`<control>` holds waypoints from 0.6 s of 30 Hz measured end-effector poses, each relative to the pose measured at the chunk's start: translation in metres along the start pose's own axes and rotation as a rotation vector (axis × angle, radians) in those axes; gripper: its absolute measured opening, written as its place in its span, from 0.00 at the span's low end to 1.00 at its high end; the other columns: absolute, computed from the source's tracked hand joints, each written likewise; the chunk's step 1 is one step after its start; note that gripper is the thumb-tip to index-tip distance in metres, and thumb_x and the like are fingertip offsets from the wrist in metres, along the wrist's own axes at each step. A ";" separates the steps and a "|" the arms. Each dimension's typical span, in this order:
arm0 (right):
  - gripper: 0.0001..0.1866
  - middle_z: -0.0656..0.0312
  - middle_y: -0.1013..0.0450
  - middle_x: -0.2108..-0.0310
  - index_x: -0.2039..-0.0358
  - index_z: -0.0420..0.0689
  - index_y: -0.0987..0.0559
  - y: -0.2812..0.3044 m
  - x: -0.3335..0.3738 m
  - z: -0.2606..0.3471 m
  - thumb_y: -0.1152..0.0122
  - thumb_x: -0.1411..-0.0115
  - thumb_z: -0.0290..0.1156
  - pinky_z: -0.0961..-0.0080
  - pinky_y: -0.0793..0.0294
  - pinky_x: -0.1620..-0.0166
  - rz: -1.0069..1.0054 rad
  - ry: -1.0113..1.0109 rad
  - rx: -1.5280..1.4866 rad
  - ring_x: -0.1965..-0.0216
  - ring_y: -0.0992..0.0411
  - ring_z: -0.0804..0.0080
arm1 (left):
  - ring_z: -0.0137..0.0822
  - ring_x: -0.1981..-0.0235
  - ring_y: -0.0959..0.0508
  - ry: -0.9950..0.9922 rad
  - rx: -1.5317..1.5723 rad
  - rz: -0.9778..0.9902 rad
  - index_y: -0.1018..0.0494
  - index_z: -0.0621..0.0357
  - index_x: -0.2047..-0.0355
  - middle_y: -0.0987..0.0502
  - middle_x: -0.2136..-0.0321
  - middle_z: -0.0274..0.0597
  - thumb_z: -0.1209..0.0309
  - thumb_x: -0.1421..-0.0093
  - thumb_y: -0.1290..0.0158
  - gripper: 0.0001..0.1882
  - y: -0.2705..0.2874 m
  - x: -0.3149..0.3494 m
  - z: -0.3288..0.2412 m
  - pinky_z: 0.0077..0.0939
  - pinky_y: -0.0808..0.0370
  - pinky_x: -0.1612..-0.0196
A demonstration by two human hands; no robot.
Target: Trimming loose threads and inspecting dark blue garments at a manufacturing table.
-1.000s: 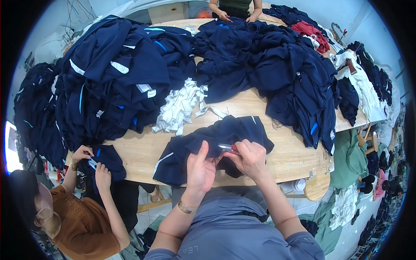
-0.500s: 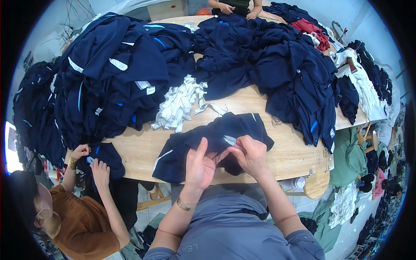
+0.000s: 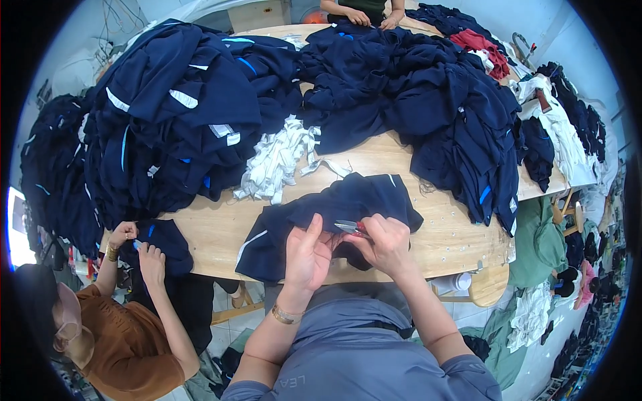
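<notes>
A navy garment (image 3: 364, 194) with white piping lies bunched at the table's near edge in front of me. My left hand (image 3: 307, 259) is palm up at its near edge, thumb raised apart and fingers curled against the cloth, holding it; the fingertips are partly hidden. Dark loose threads show beside those fingers. In my right hand (image 3: 386, 242) is a small pair of thread snips (image 3: 349, 227) with red handles, closed in the fist. Their metal blades point left over the cloth, close to my left fingers.
Big heaps of navy garments (image 3: 180, 87) cover the far table (image 3: 207, 234). White strips (image 3: 277, 160) lie in a pile beyond my work. A co-worker in a brown shirt (image 3: 134, 341) handles navy cloth at left; another person's hands (image 3: 361, 17) work at the far side. A white cup-like container (image 3: 461, 281) stands below the table edge.
My right hand has turned, so the snips' blades and red handles now show, pointing left. My left fingers have drawn back slightly from the right hand. The garment stays put.
</notes>
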State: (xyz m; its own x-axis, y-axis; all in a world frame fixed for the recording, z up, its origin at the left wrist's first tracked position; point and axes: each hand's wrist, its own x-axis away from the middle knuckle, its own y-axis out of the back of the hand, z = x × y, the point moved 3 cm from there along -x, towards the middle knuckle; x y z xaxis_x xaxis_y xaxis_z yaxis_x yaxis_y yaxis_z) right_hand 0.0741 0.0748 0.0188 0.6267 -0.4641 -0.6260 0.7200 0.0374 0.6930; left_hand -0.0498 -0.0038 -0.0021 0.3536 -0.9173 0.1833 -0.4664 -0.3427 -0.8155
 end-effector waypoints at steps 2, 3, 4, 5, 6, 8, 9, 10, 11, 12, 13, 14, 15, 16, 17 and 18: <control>0.18 0.64 0.38 0.85 0.81 0.45 0.31 0.001 -0.001 0.001 0.36 0.51 0.45 0.76 0.42 0.82 -0.007 0.008 0.000 0.87 0.38 0.69 | 0.34 0.60 0.24 0.010 -0.004 0.008 0.33 0.60 0.56 0.26 0.59 0.43 0.69 0.35 0.58 0.11 0.000 0.000 0.000 0.28 0.26 0.56; 0.18 0.64 0.38 0.85 0.81 0.45 0.31 0.001 -0.002 0.002 0.36 0.51 0.45 0.76 0.42 0.82 -0.007 0.008 0.001 0.87 0.38 0.69 | 0.34 0.60 0.24 -0.002 -0.005 0.008 0.33 0.60 0.56 0.26 0.59 0.43 0.70 0.35 0.58 0.10 -0.001 0.001 0.001 0.28 0.26 0.57; 0.18 0.64 0.39 0.85 0.81 0.45 0.31 0.001 -0.003 0.002 0.36 0.51 0.45 0.76 0.42 0.82 -0.004 0.011 -0.007 0.87 0.38 0.69 | 0.34 0.60 0.24 -0.014 -0.006 0.009 0.33 0.60 0.56 0.26 0.60 0.42 0.70 0.35 0.57 0.10 -0.001 0.001 0.002 0.28 0.26 0.57; 0.18 0.64 0.39 0.86 0.81 0.45 0.31 0.001 -0.003 0.003 0.36 0.51 0.45 0.76 0.42 0.82 -0.001 0.014 -0.015 0.87 0.38 0.69 | 0.34 0.60 0.24 -0.014 -0.005 0.010 0.33 0.60 0.56 0.26 0.60 0.42 0.70 0.35 0.57 0.10 -0.001 0.002 0.002 0.28 0.26 0.57; 0.18 0.64 0.39 0.86 0.81 0.45 0.31 0.002 -0.004 0.003 0.36 0.51 0.45 0.76 0.42 0.82 -0.001 0.014 -0.015 0.87 0.38 0.69 | 0.34 0.60 0.24 -0.034 -0.029 0.016 0.33 0.60 0.56 0.26 0.59 0.42 0.70 0.35 0.57 0.10 -0.001 0.003 0.002 0.28 0.26 0.57; 0.18 0.64 0.39 0.86 0.81 0.45 0.31 0.002 -0.005 0.004 0.36 0.52 0.45 0.75 0.41 0.82 0.020 0.001 0.000 0.87 0.38 0.67 | 0.34 0.60 0.24 -0.053 -0.052 0.022 0.33 0.60 0.56 0.26 0.59 0.42 0.71 0.36 0.57 0.10 -0.002 0.003 0.002 0.28 0.27 0.57; 0.18 0.64 0.39 0.86 0.81 0.45 0.31 0.001 -0.004 0.003 0.36 0.52 0.45 0.75 0.41 0.82 0.021 0.001 -0.001 0.87 0.38 0.67 | 0.34 0.59 0.24 -0.066 -0.044 0.006 0.34 0.60 0.56 0.26 0.59 0.42 0.71 0.36 0.57 0.10 -0.004 0.003 0.001 0.29 0.27 0.56; 0.17 0.63 0.38 0.86 0.80 0.44 0.31 0.001 -0.003 0.001 0.36 0.50 0.43 0.76 0.41 0.82 0.002 -0.030 -0.057 0.87 0.38 0.68 | 0.35 0.59 0.25 -0.079 -0.037 -0.010 0.34 0.60 0.55 0.27 0.59 0.43 0.71 0.36 0.57 0.10 -0.007 0.003 -0.001 0.30 0.27 0.55; 0.16 0.62 0.37 0.85 0.79 0.43 0.31 0.000 -0.002 -0.001 0.36 0.49 0.41 0.77 0.40 0.82 -0.016 -0.060 -0.114 0.87 0.38 0.68 | 0.35 0.59 0.25 -0.078 -0.037 -0.009 0.34 0.60 0.55 0.27 0.59 0.43 0.71 0.36 0.57 0.10 -0.008 0.003 -0.002 0.30 0.27 0.55; 0.16 0.62 0.37 0.85 0.79 0.43 0.31 0.000 0.000 0.001 0.36 0.49 0.41 0.77 0.40 0.82 -0.017 -0.061 -0.113 0.87 0.38 0.68 | 0.35 0.58 0.25 -0.060 -0.005 -0.029 0.34 0.60 0.55 0.27 0.59 0.42 0.71 0.36 0.57 0.11 -0.009 0.003 -0.003 0.30 0.27 0.55; 0.15 0.64 0.36 0.85 0.77 0.42 0.31 -0.002 0.004 -0.002 0.36 0.48 0.37 0.79 0.40 0.81 -0.034 -0.281 -0.313 0.87 0.40 0.72 | 0.35 0.58 0.25 -0.042 0.027 -0.048 0.34 0.60 0.55 0.27 0.59 0.42 0.71 0.36 0.57 0.11 -0.009 0.002 -0.003 0.31 0.27 0.54; 0.13 0.65 0.35 0.84 0.76 0.41 0.31 -0.005 0.008 -0.005 0.36 0.48 0.34 0.81 0.41 0.81 -0.051 -0.501 -0.513 0.87 0.41 0.77 | 0.35 0.58 0.25 -0.043 0.027 -0.047 0.34 0.60 0.55 0.27 0.59 0.42 0.71 0.36 0.57 0.11 -0.010 0.001 -0.003 0.31 0.27 0.54; 0.13 0.65 0.35 0.84 0.76 0.41 0.31 -0.006 0.008 -0.002 0.36 0.48 0.34 0.81 0.41 0.81 -0.052 -0.501 -0.512 0.87 0.41 0.77 | 0.34 0.59 0.25 -0.065 0.010 -0.056 0.33 0.62 0.56 0.26 0.60 0.43 0.70 0.36 0.57 0.11 -0.009 0.000 -0.002 0.30 0.26 0.55; 0.13 0.68 0.36 0.84 0.74 0.41 0.31 -0.007 0.008 0.001 0.35 0.48 0.32 0.83 0.42 0.81 -0.065 -0.556 -0.657 0.85 0.43 0.82 | 0.33 0.59 0.24 -0.086 -0.008 -0.066 0.32 0.64 0.58 0.25 0.61 0.44 0.69 0.35 0.57 0.11 -0.009 -0.001 -0.001 0.29 0.25 0.55; 0.13 0.70 0.37 0.83 0.73 0.40 0.31 -0.010 0.009 0.005 0.34 0.49 0.30 0.85 0.43 0.81 -0.079 -0.610 -0.803 0.83 0.45 0.87 | 0.33 0.59 0.24 -0.083 -0.009 -0.065 0.32 0.64 0.58 0.25 0.61 0.44 0.69 0.35 0.57 0.11 -0.009 -0.001 0.001 0.29 0.25 0.55; 0.16 0.73 0.38 0.82 0.73 0.40 0.31 -0.013 0.010 0.008 0.30 0.53 0.30 0.87 0.45 0.81 -0.033 -0.618 -0.773 0.80 0.46 0.91 | 0.32 0.60 0.24 -0.118 -0.045 -0.049 0.31 0.64 0.59 0.25 0.62 0.43 0.70 0.36 0.57 0.11 -0.008 -0.001 0.002 0.29 0.25 0.54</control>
State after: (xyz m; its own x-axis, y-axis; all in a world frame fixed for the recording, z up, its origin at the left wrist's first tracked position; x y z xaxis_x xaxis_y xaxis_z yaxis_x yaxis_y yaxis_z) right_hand 0.0683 0.0626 0.0064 0.4954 -0.8472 -0.1921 0.8687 0.4813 0.1172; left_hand -0.0448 0.0001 0.0033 0.4683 -0.8700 0.1546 -0.4810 -0.3978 -0.7813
